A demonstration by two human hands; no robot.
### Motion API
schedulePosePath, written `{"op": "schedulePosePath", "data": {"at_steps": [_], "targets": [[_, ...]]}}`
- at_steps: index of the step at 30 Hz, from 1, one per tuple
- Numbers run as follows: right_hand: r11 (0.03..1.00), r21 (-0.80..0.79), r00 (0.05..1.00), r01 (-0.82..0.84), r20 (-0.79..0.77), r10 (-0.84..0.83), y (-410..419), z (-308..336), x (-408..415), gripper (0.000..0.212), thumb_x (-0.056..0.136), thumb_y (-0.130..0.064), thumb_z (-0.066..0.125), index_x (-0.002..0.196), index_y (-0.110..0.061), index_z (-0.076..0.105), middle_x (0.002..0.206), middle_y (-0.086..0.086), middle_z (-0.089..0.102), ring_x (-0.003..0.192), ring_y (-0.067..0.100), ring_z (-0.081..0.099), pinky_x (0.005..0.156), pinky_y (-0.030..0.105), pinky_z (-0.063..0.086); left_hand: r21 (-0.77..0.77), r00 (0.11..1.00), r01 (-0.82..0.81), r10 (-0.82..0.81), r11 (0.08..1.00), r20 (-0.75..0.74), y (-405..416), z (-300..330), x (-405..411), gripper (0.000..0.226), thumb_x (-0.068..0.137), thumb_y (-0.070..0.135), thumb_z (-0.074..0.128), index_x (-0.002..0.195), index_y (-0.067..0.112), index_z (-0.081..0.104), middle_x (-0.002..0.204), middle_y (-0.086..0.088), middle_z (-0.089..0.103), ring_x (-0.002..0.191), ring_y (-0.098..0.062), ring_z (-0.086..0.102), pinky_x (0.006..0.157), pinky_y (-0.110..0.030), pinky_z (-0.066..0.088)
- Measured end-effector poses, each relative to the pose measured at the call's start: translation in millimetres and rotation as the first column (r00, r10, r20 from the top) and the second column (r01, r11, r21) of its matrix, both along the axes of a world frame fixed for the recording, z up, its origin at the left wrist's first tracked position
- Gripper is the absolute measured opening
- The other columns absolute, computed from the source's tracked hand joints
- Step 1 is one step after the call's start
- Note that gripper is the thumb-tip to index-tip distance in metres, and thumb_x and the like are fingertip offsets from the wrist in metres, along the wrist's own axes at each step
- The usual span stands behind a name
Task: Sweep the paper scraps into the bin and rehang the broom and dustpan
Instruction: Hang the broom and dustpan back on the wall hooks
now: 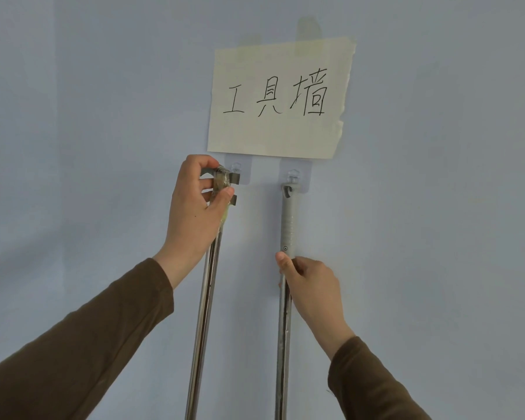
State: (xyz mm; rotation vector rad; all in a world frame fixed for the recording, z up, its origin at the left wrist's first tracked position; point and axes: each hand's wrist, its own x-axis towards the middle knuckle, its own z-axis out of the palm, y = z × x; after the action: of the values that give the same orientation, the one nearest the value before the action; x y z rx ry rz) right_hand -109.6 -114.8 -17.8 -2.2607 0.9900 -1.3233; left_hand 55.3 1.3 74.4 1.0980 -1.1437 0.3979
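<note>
A pale blue wall carries a taped paper sign (278,98) above two clear adhesive hooks. Your left hand (194,204) pinches the taped clip top of the left steel pole (205,298), its hook (236,171) just at 3 o'clock. Your right hand (311,286) wraps the already hung, grey-capped right pole (289,219); both run 12 to 6.

Two long metal-shafted tools are hanging upright against the wall, side by side. The left pole (205,298) is carrying a grey clip head wrapped in tape, sitting level with the left wall hook (236,170). The right pole (285,298) is ending in a grey ribbed grip, its top eyelet hanging on the right wall hook (293,177).
</note>
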Motion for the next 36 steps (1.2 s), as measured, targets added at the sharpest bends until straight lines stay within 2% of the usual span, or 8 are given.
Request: {"op": "schedulePosePath", "data": {"at_steps": [2, 4, 7, 10, 18, 22, 28, 36], "targets": [[0.994, -0.082, 0.988, 0.070, -0.130, -0.080, -0.6, 4.7, -2.2, 0.069, 0.090, -0.074, 0.033, 0.059, -0.015, 0.050, 0.052, 0.001, 0.056, 0.048, 0.017, 0.051, 0.052, 0.030, 0.046, 0.000, 1.000, -0.009, 0.009, 1.000, 0.004, -0.9, 0.0, 1.5, 0.037, 0.091, 0.014, 0.069, 0.117, 0.026, 0.046, 0.121, 0.003, 0.058, 0.101, -0.014, 0.069, 0.087, -0.035, 0.060], [0.975, -0.169, 0.954, 0.144, -0.240, -0.183, -1.1, 7.0, -2.9, 0.076, 0.088, -0.078, 0.024, 0.055, -0.017, 0.052, 0.053, 0.001, 0.061, 0.050, 0.016, 0.057, 0.055, 0.031, 0.051, -0.005, 1.000, -0.012, 0.012, 1.000, 0.009, -2.2, -0.2, 2.1, 0.037, 0.091, 0.014, 0.069, 0.117, 0.027, 0.046, 0.121, 0.004, 0.058, 0.101, -0.014, 0.069, 0.087, -0.035, 0.060], [0.949, -0.238, 0.910, 0.207, -0.310, -0.276, -3.3, 6.3, -3.3, 0.082, 0.083, -0.083, 0.014, 0.052, -0.019, 0.055, 0.054, -0.001, 0.064, 0.051, 0.015, 0.059, 0.058, 0.033, 0.055, -0.006, 1.000, -0.020, 0.020, 1.000, 0.013, -5.5, 0.3, 2.6, 0.037, 0.090, 0.014, 0.069, 0.117, 0.027, 0.047, 0.122, 0.003, 0.057, 0.103, -0.015, 0.068, 0.088, -0.036, 0.060], [0.937, -0.264, 0.895, 0.229, -0.321, -0.309, -4.8, 5.1, -3.7, 0.084, 0.081, -0.085, 0.012, 0.053, -0.019, 0.057, 0.054, -0.002, 0.065, 0.050, 0.014, 0.060, 0.057, 0.032, 0.055, -0.029, 1.000, -0.012, 0.012, 0.999, 0.008, -9.4, 0.7, 3.7, 0.040, 0.089, 0.013, 0.071, 0.116, 0.029, 0.046, 0.124, 0.001, 0.054, 0.104, -0.018, 0.068, 0.087, -0.035, 0.060], [0.942, -0.257, 0.904, 0.214, -0.313, -0.291, -8.5, 5.2, -2.6, 0.085, 0.079, -0.086, 0.017, 0.062, -0.020, 0.068, 0.054, -0.003, 0.066, 0.050, 0.011, 0.062, 0.059, 0.030, 0.056, -0.107, 0.994, 0.008, -0.020, 0.994, -0.111, -27.8, 4.9, -0.6, 0.049, 0.084, 0.011, 0.076, 0.116, 0.027, 0.042, 0.121, -0.003, 0.049, 0.104, -0.013, 0.064, 0.079, -0.015, 0.055], [0.945, -0.248, 0.910, 0.212, -0.303, -0.283, -9.6, 4.0, -1.5, 0.089, 0.075, -0.088, 0.010, 0.062, -0.020, 0.067, 0.054, -0.003, 0.066, 0.049, 0.011, 0.062, 0.057, 0.030, 0.056, -0.102, 0.995, -0.013, 0.003, 0.995, -0.098, -43.4, 11.0, -6.1, 0.050, 0.082, 0.018, 0.078, 0.115, 0.026, 0.043, 0.113, -0.001, 0.055, 0.102, -0.010, 0.062, 0.082, -0.019, 0.055], [0.952, -0.230, 0.916, 0.201, -0.299, -0.266, -9.2, 4.2, -2.1, 0.087, 0.076, -0.087, 0.014, 0.062, -0.019, 0.066, 0.054, -0.002, 0.066, 0.049, 0.011, 0.063, 0.058, 0.032, 0.057, -0.076, 0.990, -0.045, 0.034, 0.996, -0.136, -65.6, 3.8, -8.1, 0.051, 0.079, 0.022, 0.081, 0.112, 0.027, 0.043, 0.107, 0.002, 0.056, 0.100, -0.014, 0.059, 0.086, -0.027, 0.054], [0.950, -0.238, 0.924, 0.202, -0.276, -0.266, -10.8, 1.4, -0.3, 0.087, 0.077, -0.088, 0.012, 0.062, -0.020, 0.065, 0.053, -0.003, 0.065, 0.049, 0.011, 0.062, 0.058, 0.032, 0.056, -0.059, 0.982, -0.070, 0.058, 0.996, -0.181, -65.4, -15.4, -1.4, 0.045, 0.077, 0.025, 0.082, 0.102, 0.021, 0.045, 0.100, 0.001, 0.057, 0.094, -0.013, 0.059, 0.080, -0.025, 0.052]]}}
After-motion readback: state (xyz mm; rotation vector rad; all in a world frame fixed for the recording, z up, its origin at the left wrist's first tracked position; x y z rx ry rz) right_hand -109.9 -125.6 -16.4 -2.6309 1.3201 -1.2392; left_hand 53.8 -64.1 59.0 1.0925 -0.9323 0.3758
